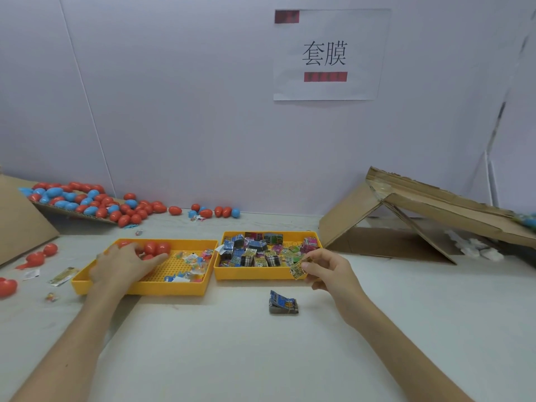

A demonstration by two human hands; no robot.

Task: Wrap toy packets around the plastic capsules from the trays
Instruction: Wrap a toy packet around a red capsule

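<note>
Pale wall panels closed off the back of the station, a paper sign (326, 53) taped high on them, and a light tabletop (232, 349) ran below.

From the head view, two yellow trays sat side by side. The left tray (136, 289) held a few red capsules (158, 248) at its far end. The right tray (255, 274) held a heap of printed packets (252, 252). The left hand (124, 265) lay inside the left tray with its fingers curved loosely over the capsules; whether they had closed on one could not be told. The right hand (329, 271) hovered over the near right corner of the right tray, its fingers pinching a gold-printed toy packet (298, 269) by the edge. One blue packet (283, 303) lay alone on the tabletop just in front of that tray. Many spare capsules (87, 200), red and blue, were spilled at the far left, and a cardboard ramp (429, 204) leaned at the right.

The step in hand looked like fetching one of each. To do it well, the left hand should probably settle on a single capsule (they would likely roll if nudged) and lift it clear of its neighbours. The right hand should hold the packet open enough to go round it, with the two meeting over bare tabletop in front of the trays.
</note>
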